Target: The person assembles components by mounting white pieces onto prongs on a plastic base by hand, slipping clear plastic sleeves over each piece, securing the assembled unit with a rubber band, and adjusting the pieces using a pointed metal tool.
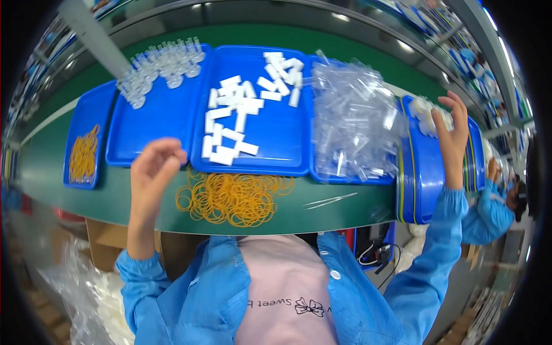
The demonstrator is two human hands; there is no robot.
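My left hand is over the near edge of the tray of clear plastic parts, which have round bases and thin stems. Its fingers curl toward the thumb, and whatever they may pinch is too small to make out. My right hand is raised at the right, thumb and fingers apart, with nothing visible between them. Just beside it, rounded white pieces lie on top of a stack of blue trays. Yellow rubber bands lie heaped on the green table between my hands.
A middle blue tray holds small white blocks. Clear plastic sleeves overfill the tray to its right. A small tray at far left has more rubber bands. Tweezers lie near the front edge. Another person sits at right.
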